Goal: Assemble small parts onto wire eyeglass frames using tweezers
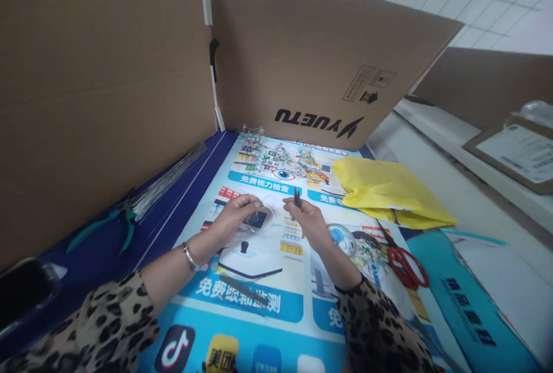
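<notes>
My left hand (pixel 243 211) is closed in a pinch on a thin, pale wire loop (pixel 273 222) that hangs over the printed sheet. Just across from it, my right hand (pixel 307 218) is closed around a small dark tool with a pointed tip (pixel 297 195); its exact kind is hard to make out. A faint, fine strand runs near the fingertips between both hands. Beneath them lie thin dark strips (pixel 244 290) on the sheet. By my right forearm sits a round transparent dish (pixel 341 239).
Teal-handled pliers (pixel 103 230) and a bundle of thin wires (pixel 170 180) lie left. Cardboard panels (pixel 302 61) stand behind. Glittering wire pieces (pixel 280 157) are heaped at the back. On the right are a yellow bag (pixel 384 188), red-handled scissors (pixel 406 266) and a teal packet (pixel 466 298).
</notes>
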`<state>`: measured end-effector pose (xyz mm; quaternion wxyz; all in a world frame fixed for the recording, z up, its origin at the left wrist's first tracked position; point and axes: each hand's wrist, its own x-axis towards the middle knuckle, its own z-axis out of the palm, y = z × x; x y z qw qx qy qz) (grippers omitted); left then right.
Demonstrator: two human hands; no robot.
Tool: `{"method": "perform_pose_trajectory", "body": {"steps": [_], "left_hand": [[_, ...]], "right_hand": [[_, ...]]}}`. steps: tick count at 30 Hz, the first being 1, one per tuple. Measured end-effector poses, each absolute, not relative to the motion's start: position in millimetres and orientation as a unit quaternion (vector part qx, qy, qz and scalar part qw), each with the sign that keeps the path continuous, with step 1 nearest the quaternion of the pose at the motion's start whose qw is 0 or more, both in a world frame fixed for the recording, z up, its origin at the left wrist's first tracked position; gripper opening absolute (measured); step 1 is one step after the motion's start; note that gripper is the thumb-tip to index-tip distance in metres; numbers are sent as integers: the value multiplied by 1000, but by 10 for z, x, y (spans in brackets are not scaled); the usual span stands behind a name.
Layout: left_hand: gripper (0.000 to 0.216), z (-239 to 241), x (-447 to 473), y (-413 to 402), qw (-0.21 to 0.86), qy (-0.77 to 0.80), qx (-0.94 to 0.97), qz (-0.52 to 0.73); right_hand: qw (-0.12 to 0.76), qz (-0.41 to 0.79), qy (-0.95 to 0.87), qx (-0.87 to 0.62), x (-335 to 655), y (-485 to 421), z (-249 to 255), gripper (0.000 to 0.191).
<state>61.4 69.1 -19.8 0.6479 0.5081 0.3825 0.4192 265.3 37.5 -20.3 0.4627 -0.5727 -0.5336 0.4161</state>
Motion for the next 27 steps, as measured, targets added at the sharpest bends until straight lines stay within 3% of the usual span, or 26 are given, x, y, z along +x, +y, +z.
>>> {"method": "perform_pose_trajectory", "body": {"steps": [10,17,22,27], "left_hand": [[16,-204,621,670,652,367,513,421],[21,-220,628,651,683,393,464,406],[20,-226,636,659,685,402,455,402],[19,-215,639,684,659,420,471,409]], "right_hand": [[470,360,-526,-611,2581,384,-378,43],[439,235,-655,-568,2497,299,-381,32],[328,75,-768,-545,2486,258,-368,31],[199,-36,-780,-592,2503,252,-329,17]]}}
